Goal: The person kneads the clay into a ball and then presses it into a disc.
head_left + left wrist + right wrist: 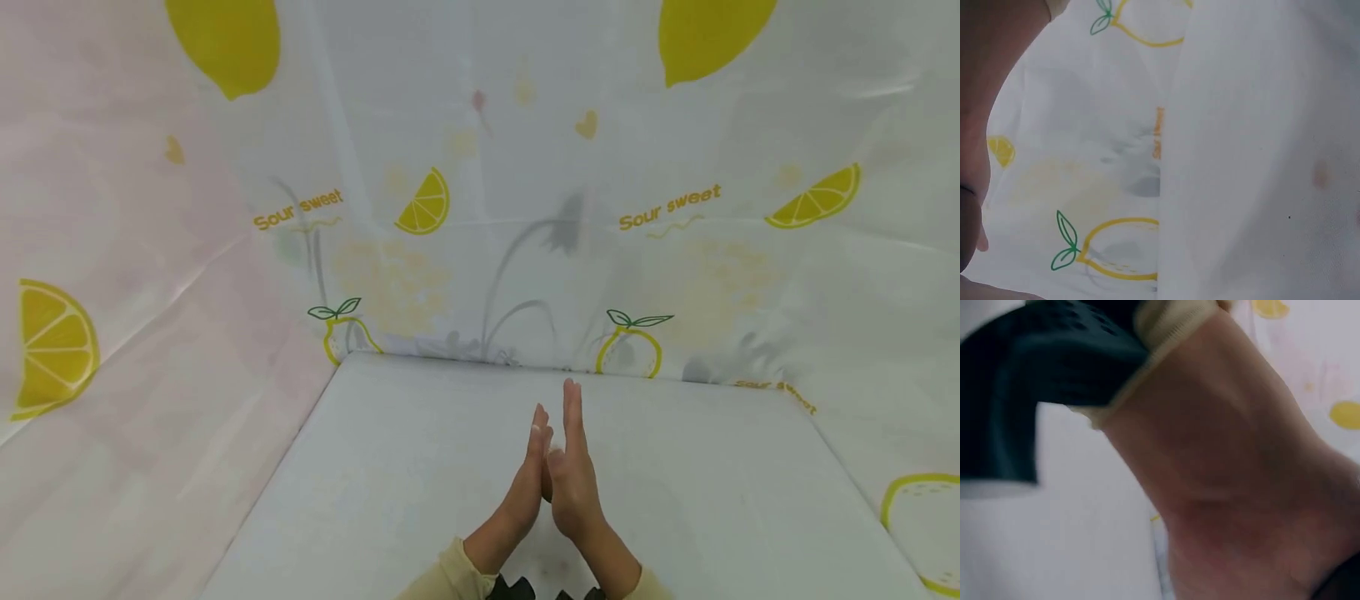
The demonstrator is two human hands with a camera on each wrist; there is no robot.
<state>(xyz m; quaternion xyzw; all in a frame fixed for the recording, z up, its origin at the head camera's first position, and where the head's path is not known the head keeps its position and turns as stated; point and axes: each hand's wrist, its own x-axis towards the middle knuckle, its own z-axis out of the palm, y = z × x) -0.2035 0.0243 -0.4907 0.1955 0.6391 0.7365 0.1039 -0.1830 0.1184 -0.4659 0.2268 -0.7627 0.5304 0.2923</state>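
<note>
In the head view my left hand [527,492] and right hand [576,492] stand upright over the white table, palms facing each other. The fingers of both point straight up and away, close together, with a narrow dark gap lower down between the palms. No object shows between them. Along the left edge of the left wrist view runs part of a bare arm and hand [972,156], beside a dark shape [967,228]. A bare wrist [1222,437] fills much of the right wrist view, with a beige sleeve [1179,325] and a dark wrist-worn device [1072,356].
A white table surface [420,442] spreads under and around the hands. Behind it and at both sides hangs a pale cloth [480,275] printed with lemons and lettering, and its lower edge meets the table. Black pieces [512,588] show by the wrists.
</note>
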